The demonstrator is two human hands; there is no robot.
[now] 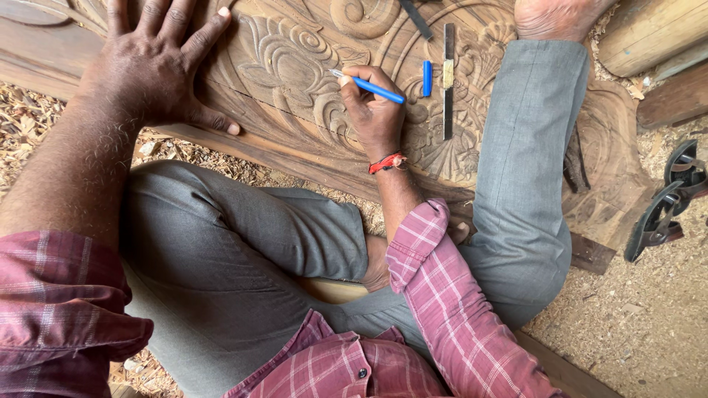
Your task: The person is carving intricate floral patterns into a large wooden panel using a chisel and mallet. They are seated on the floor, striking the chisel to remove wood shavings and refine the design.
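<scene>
A long carved wooden panel [295,66] with floral relief lies on the ground in front of me. My left hand [158,63] rests flat on its left part, fingers spread. My right hand [372,110] holds a blue pen [369,86] with its tip touching a carved leaf near the panel's middle. A red thread band circles that wrist. The pen's blue cap [427,78] lies on the panel just right of my hand, beside a thin flat metal chisel [448,81]. My right leg in grey trousers lies across the panel, with my bare foot [553,18] on it.
Wood shavings and sawdust [634,324] cover the ground. A pair of dark sandals [667,203] lies at the right. Round wooden logs [653,33] sit at the top right. Another dark tool [417,18] lies on the panel's top edge.
</scene>
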